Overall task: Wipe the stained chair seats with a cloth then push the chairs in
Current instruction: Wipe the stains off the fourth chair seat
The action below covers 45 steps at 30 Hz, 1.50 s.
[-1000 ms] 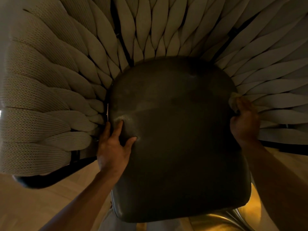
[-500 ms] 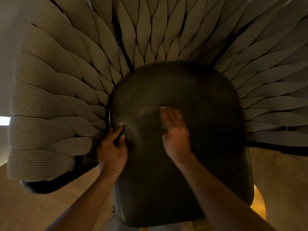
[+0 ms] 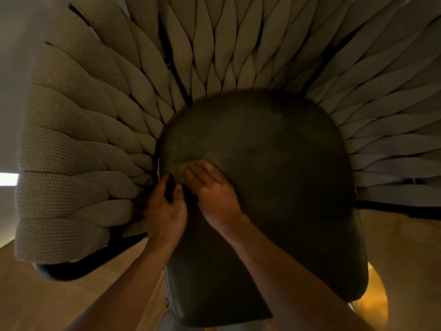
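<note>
We press the cloth [image 3: 179, 170] flat under our right hand [image 3: 216, 191] near the left edge of the dark seat [image 3: 274, 187] to rub a stain, while our left hand [image 3: 164, 209] grips that edge so the chair stays put.

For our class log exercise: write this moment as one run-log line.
stage: wiping seat | right hand: presses cloth on seat, left edge | left hand: rests on seat edge | chair: not yet pushed in
</note>
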Tool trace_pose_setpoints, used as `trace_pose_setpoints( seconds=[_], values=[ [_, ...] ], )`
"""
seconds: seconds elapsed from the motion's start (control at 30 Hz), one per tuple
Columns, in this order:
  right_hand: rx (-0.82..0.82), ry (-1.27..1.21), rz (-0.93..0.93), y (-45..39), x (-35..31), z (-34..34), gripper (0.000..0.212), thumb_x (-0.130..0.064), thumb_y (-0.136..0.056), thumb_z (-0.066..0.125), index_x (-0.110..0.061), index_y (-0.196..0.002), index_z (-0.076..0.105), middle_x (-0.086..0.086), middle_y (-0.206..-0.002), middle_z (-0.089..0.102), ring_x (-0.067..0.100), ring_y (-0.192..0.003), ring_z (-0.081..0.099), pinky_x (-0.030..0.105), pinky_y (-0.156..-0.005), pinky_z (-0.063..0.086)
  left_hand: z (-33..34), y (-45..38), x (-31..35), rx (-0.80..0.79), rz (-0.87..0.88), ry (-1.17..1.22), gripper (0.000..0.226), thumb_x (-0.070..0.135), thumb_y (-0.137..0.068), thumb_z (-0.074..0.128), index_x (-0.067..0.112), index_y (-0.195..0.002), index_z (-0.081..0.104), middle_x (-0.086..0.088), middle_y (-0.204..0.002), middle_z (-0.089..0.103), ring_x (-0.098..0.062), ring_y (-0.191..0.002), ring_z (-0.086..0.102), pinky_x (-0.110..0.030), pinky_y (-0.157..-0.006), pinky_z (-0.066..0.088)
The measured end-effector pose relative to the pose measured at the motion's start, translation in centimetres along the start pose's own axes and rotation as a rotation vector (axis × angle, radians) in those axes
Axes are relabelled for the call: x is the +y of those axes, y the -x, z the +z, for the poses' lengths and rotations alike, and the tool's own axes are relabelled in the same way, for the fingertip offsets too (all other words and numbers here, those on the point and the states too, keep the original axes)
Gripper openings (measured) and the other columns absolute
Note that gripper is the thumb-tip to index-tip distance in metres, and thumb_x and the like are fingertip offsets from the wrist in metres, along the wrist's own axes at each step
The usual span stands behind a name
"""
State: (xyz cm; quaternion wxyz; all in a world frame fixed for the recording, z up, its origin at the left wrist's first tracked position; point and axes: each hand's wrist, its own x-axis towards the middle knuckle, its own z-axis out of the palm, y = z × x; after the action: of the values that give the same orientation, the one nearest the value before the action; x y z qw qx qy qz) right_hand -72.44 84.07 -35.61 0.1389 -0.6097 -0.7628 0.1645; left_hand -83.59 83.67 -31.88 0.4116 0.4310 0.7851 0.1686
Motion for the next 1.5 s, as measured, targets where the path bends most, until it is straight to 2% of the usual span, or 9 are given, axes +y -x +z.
trace_pose_setpoints(
  seconds=[0.17, 0.3, 0.73, 0.93, 1.07, 1.2, 1.3, 1.4, 1.5],
  values=[
    [-0.036, 0.136, 0.074, 2.4, 6.8, -3.3, 0.057, -0.004, -0.068, 0.051, -0.009, -0.124, 0.062, 0.008, -0.126, 0.062, 0.031, -0.122, 0.054, 0.044, -0.101, 0.046, 0.5, 0.0, 0.5, -0.053, 0.065, -0.221, 0.060, 0.029, -0.086, 0.067, 0.035, -0.141, 0.043, -0.007, -0.156, 0.024, -0.028, -0.141, 0.026, -0.037, -0.108, 0.032],
    [-0.054, 0.171, 0.238, 4.3, 11.9, -6.3, 0.072, 0.006, -0.062, 0.074, -0.008, -0.131, 0.055, 0.008, -0.135, 0.056, 0.032, -0.130, 0.045, 0.041, -0.110, 0.031, 1.0, 0.1, 0.8, -0.069, 0.062, -0.311, 0.071, 0.031, -0.081, 0.072, 0.034, -0.144, 0.037, -0.011, -0.157, 0.018, -0.033, -0.141, 0.026, -0.043, -0.105, 0.036],
    [0.109, 0.168, 0.604, 6.6, 24.0, -11.3, 0.067, 0.015, -0.074, 0.060, -0.003, -0.137, 0.047, 0.019, -0.141, 0.047, 0.038, -0.133, 0.036, 0.046, -0.113, 0.028, 1.6, -0.8, 0.9, -0.035, 0.062, -0.329, 0.073, 0.026, -0.075, 0.078, 0.032, -0.139, 0.043, -0.013, -0.151, 0.030, -0.035, -0.134, 0.036, -0.043, -0.100, 0.041],
    [0.223, 0.129, 0.687, 5.0, 20.1, -9.1, 0.064, 0.013, -0.074, 0.057, 0.002, -0.136, 0.046, 0.021, -0.141, 0.045, 0.040, -0.133, 0.034, 0.039, -0.114, 0.022, 1.2, -1.1, -0.2, -0.034, 0.107, -0.319, 0.075, 0.033, -0.071, 0.080, 0.035, -0.138, 0.046, -0.009, -0.149, 0.037, -0.031, -0.132, 0.041, -0.041, -0.103, 0.043],
    [0.115, 0.097, 0.633, 4.1, 14.5, -7.2, 0.068, 0.003, -0.077, 0.063, -0.007, -0.140, 0.043, 0.014, -0.144, 0.044, 0.037, -0.136, 0.031, 0.046, -0.111, 0.031, 1.0, -0.7, -0.5, -0.053, 0.083, -0.239, 0.075, 0.034, -0.074, 0.079, 0.039, -0.140, 0.044, -0.002, -0.156, 0.029, -0.024, -0.140, 0.033, -0.036, -0.111, 0.034],
    [0.064, 0.085, 0.474, 2.8, 8.8, -4.9, 0.071, 0.002, -0.068, 0.069, -0.005, -0.135, 0.050, 0.014, -0.138, 0.051, 0.036, -0.131, 0.040, 0.044, -0.110, 0.033, 0.5, -0.7, -0.3, -0.061, 0.033, -0.153, 0.059, 0.028, -0.083, 0.073, 0.039, -0.136, 0.049, 0.003, -0.156, 0.027, -0.019, -0.142, 0.029, -0.028, -0.110, 0.028],
    [0.019, 0.056, 0.377, 1.3, 5.0, -3.1, 0.072, -0.001, -0.063, 0.070, -0.004, -0.133, 0.052, 0.014, -0.134, 0.055, 0.037, -0.127, 0.047, 0.042, -0.109, 0.032, 0.1, -1.2, -0.4, -0.037, 0.008, 0.035, 0.035, 0.020, -0.092, 0.061, 0.033, -0.126, 0.061, 0.002, -0.146, 0.044, -0.017, -0.134, 0.041, -0.029, -0.109, 0.036],
    [0.036, 0.060, 0.216, -0.3, 1.2, -1.0, 0.061, -0.011, -0.069, 0.049, -0.004, -0.128, 0.058, 0.012, -0.128, 0.060, 0.035, -0.120, 0.054, 0.042, -0.105, 0.038, -0.2, -1.6, -0.2, 0.032, -0.050, 0.195, 0.024, 0.014, -0.098, 0.049, 0.024, -0.113, 0.064, 0.003, -0.119, 0.059, -0.014, -0.109, 0.054, -0.019, -0.083, 0.041],
    [-0.012, -0.038, 0.066, -2.3, -2.2, 1.3, 0.051, -0.016, -0.080, 0.043, -0.006, -0.128, 0.059, 0.011, -0.127, 0.061, 0.033, -0.121, 0.053, 0.040, -0.108, 0.038, -0.1, -1.7, -0.4, 0.084, -0.111, 0.287, 0.028, 0.010, -0.099, 0.041, 0.015, -0.118, 0.061, -0.001, -0.118, 0.059, -0.015, -0.105, 0.053, -0.025, -0.086, 0.040]
  ],
)
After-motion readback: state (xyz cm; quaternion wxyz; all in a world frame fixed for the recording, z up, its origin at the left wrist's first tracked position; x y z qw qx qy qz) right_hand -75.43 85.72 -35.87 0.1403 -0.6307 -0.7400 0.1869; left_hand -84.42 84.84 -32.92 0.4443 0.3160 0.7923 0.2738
